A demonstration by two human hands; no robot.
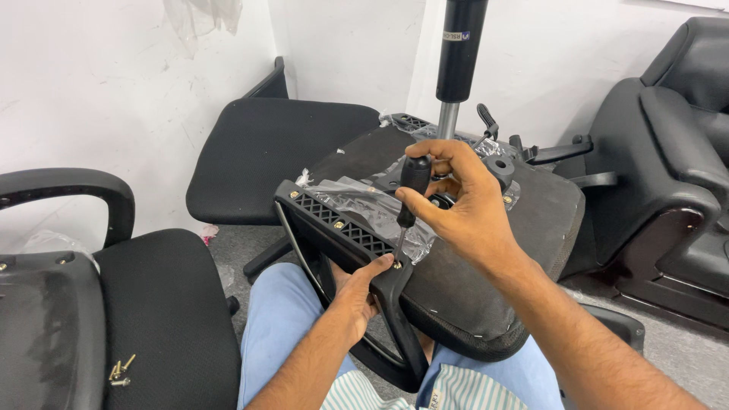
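My right hand (463, 205) grips the screwdriver (410, 199), tip on the screw (397, 265); my left hand (357, 292) clasps the armrest (345, 228) below it. I'd keep the shaft square, pressing firmly.

Premises present as an office-furniture assembly room: bare white walls (91, 91), office chairs (266, 152), loose screws (120, 372), plastic wrapping (372, 201).
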